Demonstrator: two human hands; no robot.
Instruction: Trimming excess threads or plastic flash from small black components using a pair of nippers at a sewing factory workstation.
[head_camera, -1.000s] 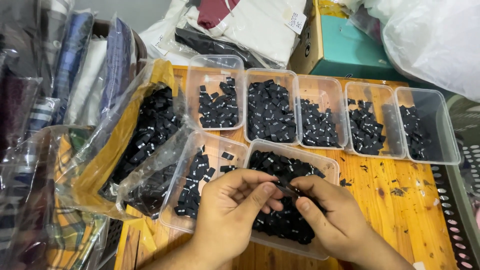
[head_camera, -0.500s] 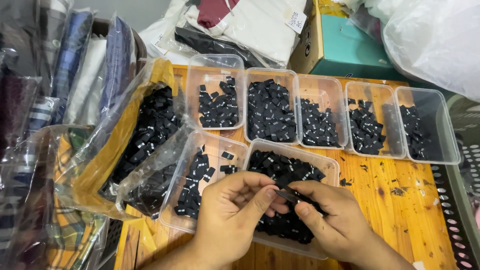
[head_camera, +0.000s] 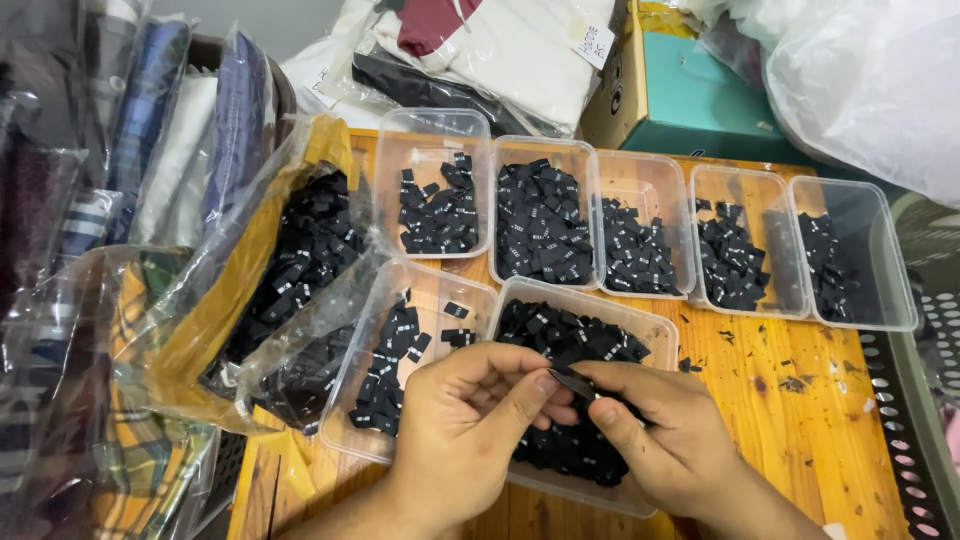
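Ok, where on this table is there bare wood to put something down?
Bare wooden table shows right of the near tub, below the two right-hand tubs, up to the perforated basket. The left is crowded with plastic bags; both hands, left hand and right hand, fill the near middle.

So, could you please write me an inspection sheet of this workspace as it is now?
Surface: wooden table, orange-brown, with small black scraps scattered on it.
Job's things: small black label pinched between both hands; near tub under the hands, heaped with black labels.
Clutter: five clear tubs in a back row and one more tub at the left, all with black labels; plastic bag of labels.
Hands: left hand and right hand meet over the near tub.
Cables: nothing seen.
Surroundings: bagged folded clothes at left, teal box behind, perforated basket at right.
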